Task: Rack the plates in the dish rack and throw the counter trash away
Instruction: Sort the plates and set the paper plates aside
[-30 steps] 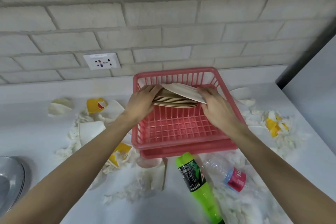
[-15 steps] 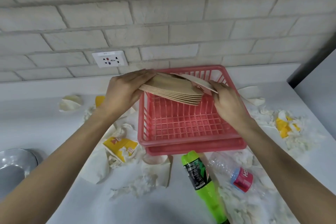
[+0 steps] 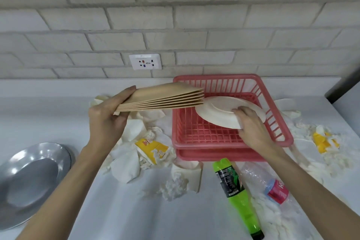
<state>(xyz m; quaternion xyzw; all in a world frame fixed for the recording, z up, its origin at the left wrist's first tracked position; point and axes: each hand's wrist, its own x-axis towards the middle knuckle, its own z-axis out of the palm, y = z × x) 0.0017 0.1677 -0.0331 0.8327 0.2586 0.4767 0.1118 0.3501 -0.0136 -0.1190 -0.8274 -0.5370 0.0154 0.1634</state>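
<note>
We record the left hand (image 3: 106,121) clasping a stack of tan plates (image 3: 161,96) aloft, just left of the red dish rack (image 3: 214,77). The right hand (image 3: 251,125) grips one white plate (image 3: 218,111), tilted over the rack. Paper trash (image 3: 126,165) litters the counter (image 3: 58,115).

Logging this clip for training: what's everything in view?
dish rack: one, red, on counter, at the back
plate stack: about six, tan, raised left of the rack
single plate: one, off-white, tilted over the rack
green bottle: one, green, lying before rack
clear bottle: one, pink label, beside it
paper scraps: many, white and yellow, around rack
metal dish: at least one, silver, far left
socket: one, white, wall
left hand: grips plate stack
right hand: holds single plate
</note>
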